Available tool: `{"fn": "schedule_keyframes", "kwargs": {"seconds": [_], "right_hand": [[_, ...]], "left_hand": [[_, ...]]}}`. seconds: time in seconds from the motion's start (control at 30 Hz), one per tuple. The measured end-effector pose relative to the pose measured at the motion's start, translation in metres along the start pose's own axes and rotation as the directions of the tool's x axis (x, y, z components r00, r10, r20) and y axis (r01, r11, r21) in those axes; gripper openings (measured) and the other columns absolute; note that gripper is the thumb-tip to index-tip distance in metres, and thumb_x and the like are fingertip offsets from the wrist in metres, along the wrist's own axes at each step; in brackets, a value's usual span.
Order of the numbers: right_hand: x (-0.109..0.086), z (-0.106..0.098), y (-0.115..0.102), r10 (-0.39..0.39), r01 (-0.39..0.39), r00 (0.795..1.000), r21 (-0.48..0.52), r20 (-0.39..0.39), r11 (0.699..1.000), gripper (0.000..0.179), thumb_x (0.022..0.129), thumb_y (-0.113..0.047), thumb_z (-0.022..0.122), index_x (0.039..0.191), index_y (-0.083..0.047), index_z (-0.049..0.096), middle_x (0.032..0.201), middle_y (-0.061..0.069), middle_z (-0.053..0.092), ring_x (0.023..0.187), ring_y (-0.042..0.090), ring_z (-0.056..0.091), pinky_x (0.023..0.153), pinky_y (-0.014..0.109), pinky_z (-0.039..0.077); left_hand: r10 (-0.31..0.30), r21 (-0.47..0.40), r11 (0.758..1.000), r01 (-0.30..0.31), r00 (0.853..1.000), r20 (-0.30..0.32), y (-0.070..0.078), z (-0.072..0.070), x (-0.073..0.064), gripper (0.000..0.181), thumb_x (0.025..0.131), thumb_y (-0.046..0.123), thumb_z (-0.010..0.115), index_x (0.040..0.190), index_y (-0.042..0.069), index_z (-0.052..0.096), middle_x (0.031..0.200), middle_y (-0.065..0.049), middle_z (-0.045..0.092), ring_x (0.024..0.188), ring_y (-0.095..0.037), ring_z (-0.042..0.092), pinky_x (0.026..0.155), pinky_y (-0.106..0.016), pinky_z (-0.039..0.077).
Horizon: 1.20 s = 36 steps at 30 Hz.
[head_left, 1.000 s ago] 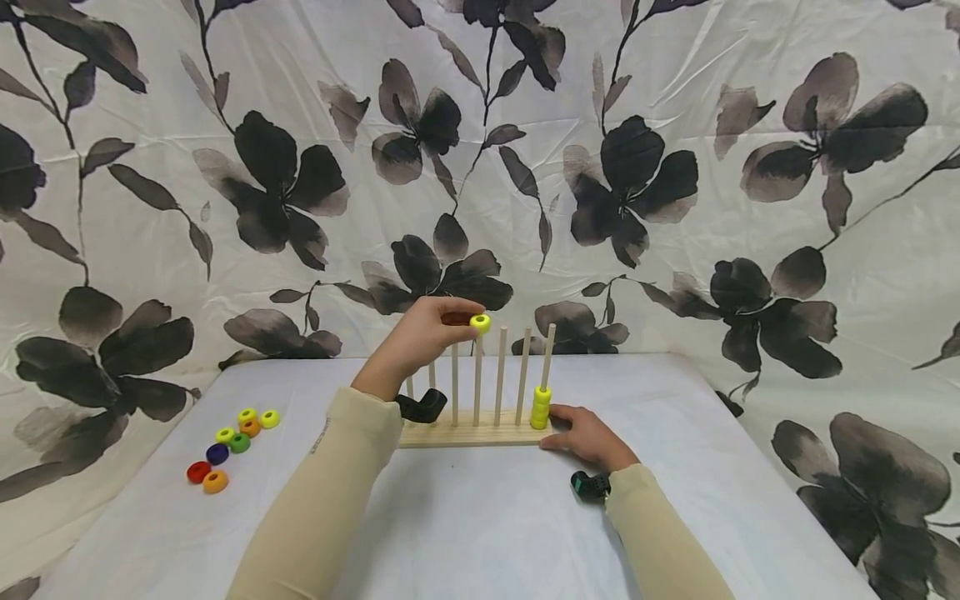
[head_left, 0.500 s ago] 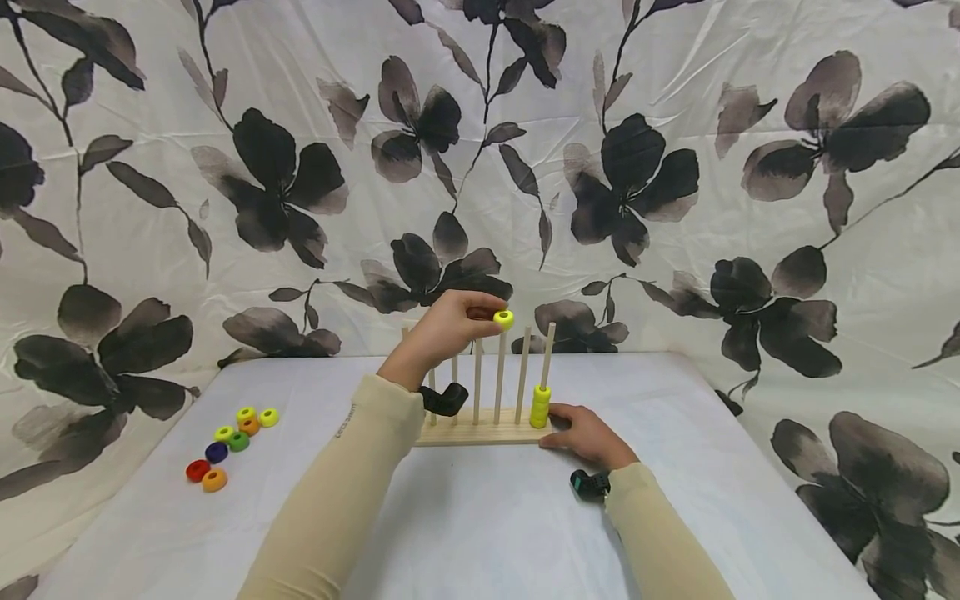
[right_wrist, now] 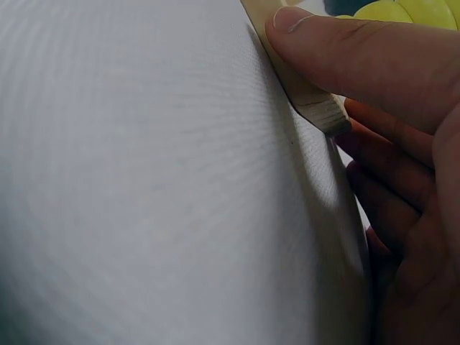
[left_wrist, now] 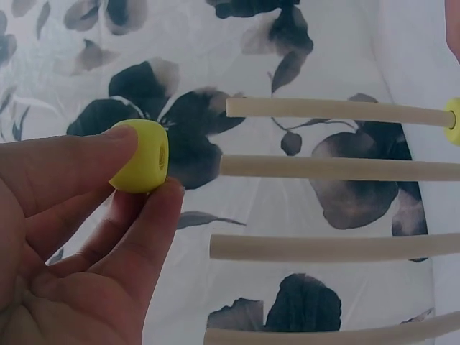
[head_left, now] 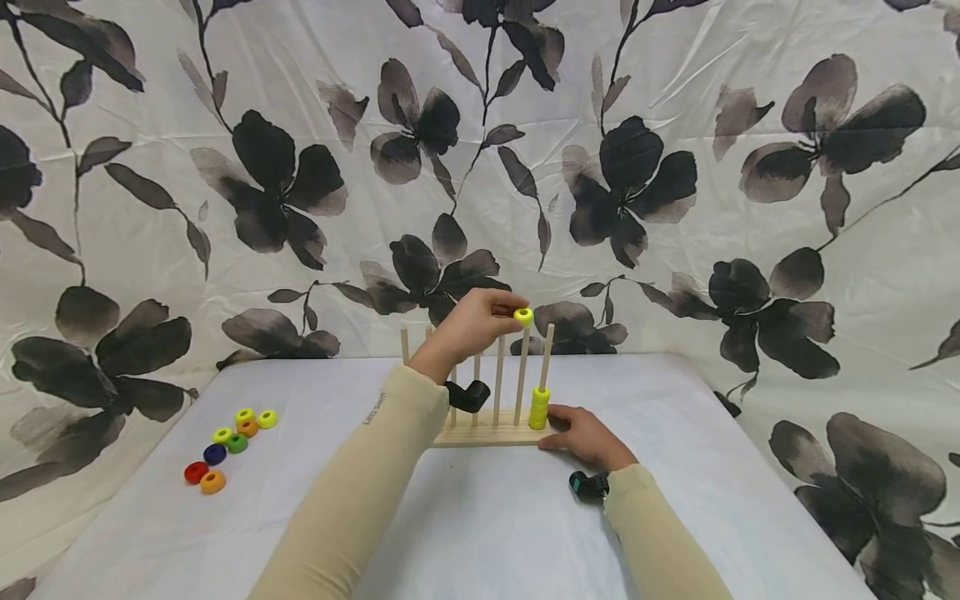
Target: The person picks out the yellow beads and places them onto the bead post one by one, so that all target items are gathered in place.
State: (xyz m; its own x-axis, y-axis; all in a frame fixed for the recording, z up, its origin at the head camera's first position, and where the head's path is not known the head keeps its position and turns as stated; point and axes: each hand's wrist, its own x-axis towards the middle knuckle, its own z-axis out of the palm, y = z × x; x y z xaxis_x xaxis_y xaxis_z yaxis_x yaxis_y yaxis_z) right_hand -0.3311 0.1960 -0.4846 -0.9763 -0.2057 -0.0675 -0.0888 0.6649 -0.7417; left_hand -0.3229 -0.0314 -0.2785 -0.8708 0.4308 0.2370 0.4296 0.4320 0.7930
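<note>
My left hand (head_left: 476,323) pinches a yellow bead (head_left: 523,317) between thumb and fingertips, up by the tops of the pegs. In the left wrist view the bead (left_wrist: 147,157) shows its hole turned toward the peg ends, apart from them. The wooden peg rack (head_left: 487,435) has a row of upright pegs on a flat base. Its rightmost peg (head_left: 548,358) carries a stack of yellow beads (head_left: 539,408). My right hand (head_left: 588,435) grips the base's right end; in the right wrist view the thumb (right_wrist: 345,54) lies on the wooden base (right_wrist: 313,104), with fingers behind it.
Loose beads lie at the left of the white table (head_left: 480,533): several yellow ones (head_left: 267,419), a green bead (head_left: 237,443), a blue bead (head_left: 214,453), a red bead (head_left: 197,472) and orange ones (head_left: 213,482). A floral cloth (head_left: 480,167) hangs behind the table.
My left hand has carried the yellow bead rightward along the peg tops, from a middle peg to the one beside the stacked peg. My right hand has stayed at the base's end.
</note>
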Motion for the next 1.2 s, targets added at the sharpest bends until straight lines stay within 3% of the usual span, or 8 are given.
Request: {"fn": "schedule_keyframes", "kwargs": {"seconds": [0.47,1.2], "right_hand": [[-0.001,-0.001,-0.003,0.016,-0.016,1.0,-0.001,-0.003,1.0,0.073,0.076,-0.034,0.082,0.14,-0.019,0.052,0.148,0.006,0.047,0.141,0.031,0.037,0.115,0.057,0.027],[0.001,0.0,0.002,0.033,-0.033,0.999,-0.029,-0.003,0.999,0.075,0.076,-0.04,0.081,0.142,-0.02,0.051,0.148,0.004,0.047,0.142,0.03,0.036,0.115,0.056,0.027]], "left_hand": [[-0.021,0.012,1.0,0.021,1.0,-0.011,0.004,0.017,0.015,0.037,0.094,0.013,0.063,0.131,0.008,0.06,0.123,-0.007,0.064,0.113,-0.019,0.062,0.098,-0.034,0.052],[0.036,0.078,0.996,-0.035,0.999,-0.009,0.004,0.035,0.031,0.033,0.092,0.012,0.065,0.124,0.005,0.065,0.114,-0.008,0.068,0.101,-0.018,0.066,0.087,-0.029,0.056]]}}
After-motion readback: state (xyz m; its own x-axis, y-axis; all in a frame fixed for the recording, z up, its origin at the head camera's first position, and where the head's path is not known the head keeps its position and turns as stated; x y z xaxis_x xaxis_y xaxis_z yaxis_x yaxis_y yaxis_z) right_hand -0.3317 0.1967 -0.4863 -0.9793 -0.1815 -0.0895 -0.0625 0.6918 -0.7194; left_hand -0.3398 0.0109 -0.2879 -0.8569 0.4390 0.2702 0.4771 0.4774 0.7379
